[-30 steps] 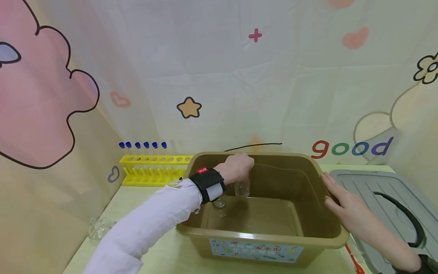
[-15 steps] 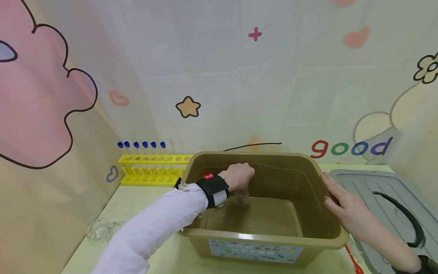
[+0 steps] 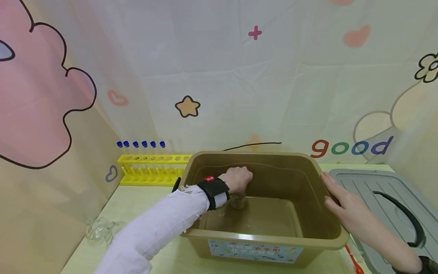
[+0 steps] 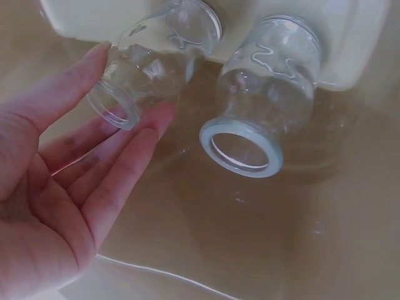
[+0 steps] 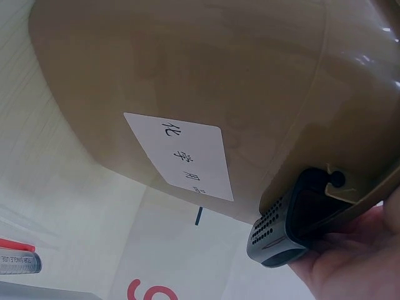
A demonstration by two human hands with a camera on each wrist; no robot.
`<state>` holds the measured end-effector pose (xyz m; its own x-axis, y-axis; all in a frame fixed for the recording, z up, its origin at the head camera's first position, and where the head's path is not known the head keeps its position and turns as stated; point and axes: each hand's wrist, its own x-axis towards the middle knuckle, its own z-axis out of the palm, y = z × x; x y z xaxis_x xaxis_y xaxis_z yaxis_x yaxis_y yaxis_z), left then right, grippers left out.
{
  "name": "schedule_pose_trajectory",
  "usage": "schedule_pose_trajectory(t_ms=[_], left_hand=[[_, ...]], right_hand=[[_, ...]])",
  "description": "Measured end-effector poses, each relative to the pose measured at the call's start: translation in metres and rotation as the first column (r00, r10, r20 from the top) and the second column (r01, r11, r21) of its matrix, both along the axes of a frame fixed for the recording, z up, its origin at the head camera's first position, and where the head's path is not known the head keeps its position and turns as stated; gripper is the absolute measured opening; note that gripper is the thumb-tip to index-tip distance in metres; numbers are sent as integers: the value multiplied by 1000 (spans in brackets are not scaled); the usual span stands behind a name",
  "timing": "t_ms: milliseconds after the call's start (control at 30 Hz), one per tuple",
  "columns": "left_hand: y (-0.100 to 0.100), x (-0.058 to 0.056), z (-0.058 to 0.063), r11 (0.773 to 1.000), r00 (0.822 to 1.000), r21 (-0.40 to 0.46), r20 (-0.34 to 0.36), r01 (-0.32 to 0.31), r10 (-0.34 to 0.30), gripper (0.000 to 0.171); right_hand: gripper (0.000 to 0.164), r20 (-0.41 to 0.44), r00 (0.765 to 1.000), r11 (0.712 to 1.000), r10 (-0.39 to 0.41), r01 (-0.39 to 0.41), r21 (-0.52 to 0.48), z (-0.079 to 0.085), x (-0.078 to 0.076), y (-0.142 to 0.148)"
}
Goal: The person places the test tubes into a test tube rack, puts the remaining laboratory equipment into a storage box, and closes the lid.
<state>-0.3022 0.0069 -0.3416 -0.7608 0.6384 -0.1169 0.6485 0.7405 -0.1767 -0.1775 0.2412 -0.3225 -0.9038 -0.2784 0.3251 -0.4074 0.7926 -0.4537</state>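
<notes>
Inside the brown tub (image 3: 277, 179), my left hand (image 3: 238, 179) holds a clear glass bottle (image 4: 156, 59) by its neck. The thumb touches the flared rim on one side and the fingers lie along the other. The bottle's base is down at the tub floor. A second clear glass bottle (image 4: 269, 87) stands right beside it, largely hidden behind my wrist in the head view. My right hand (image 3: 349, 201) rests on the tub's right rim, fingers straight along it and thumb at the inner side, next to a black side handle (image 5: 281, 219).
A yellow test tube rack (image 3: 150, 179) with several blue-capped tubes stands behind the tub at left. Clear glassware (image 3: 102, 230) lies at the table's left edge. To the right lies a grey lid (image 3: 369, 182) with a black handle. A red item (image 3: 356, 262) lies near the tub's front right.
My left hand has gone down deeper into the tub, bringing the glass bottle to the floor beside the other one. My right hand has stayed on the rim.
</notes>
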Motion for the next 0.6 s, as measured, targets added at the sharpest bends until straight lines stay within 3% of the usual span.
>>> schedule_pose_trajectory(t_ms=[600], left_hand=[[0, -3, -3, 1000, 999, 19, 41, -20, 19, 22]], right_hand=[[46, 1, 1000, 1000, 7, -7, -4, 1, 0, 0]])
